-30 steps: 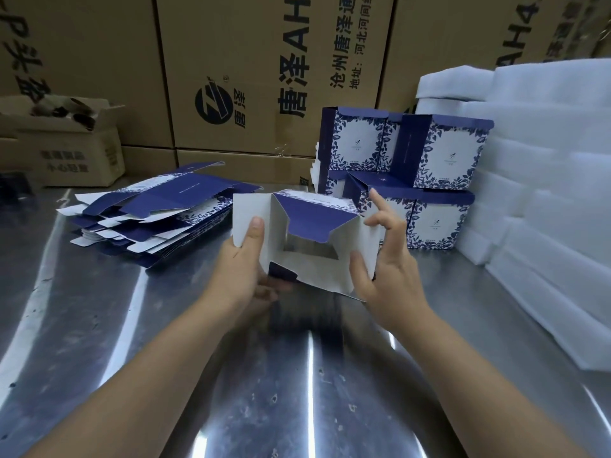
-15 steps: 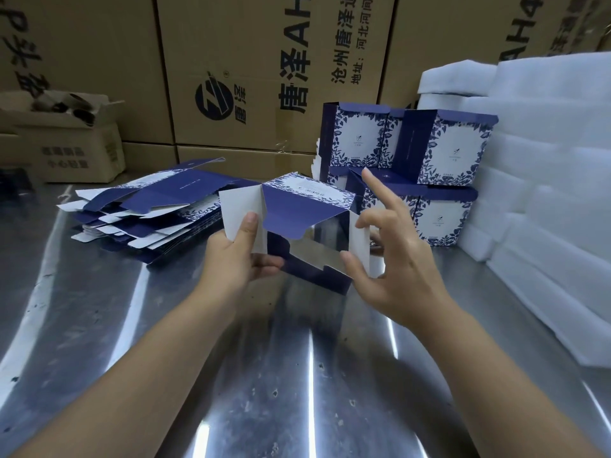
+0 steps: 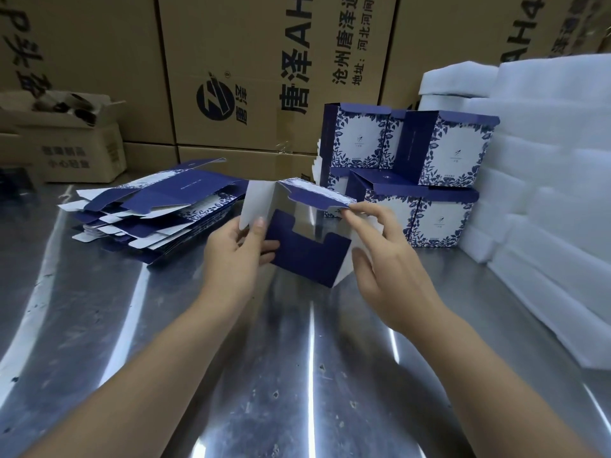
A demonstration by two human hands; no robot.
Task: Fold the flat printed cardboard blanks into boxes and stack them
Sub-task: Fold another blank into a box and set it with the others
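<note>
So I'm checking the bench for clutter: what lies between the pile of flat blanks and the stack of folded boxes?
In the head view, only the half-folded box, held by the left hand and right hand above bare metal table.

The left hand covers the near left corner of the half-folded box. Small print on the finished boxes is illegible. The brown cartons and foam sheets run past the frame's edges.
</note>
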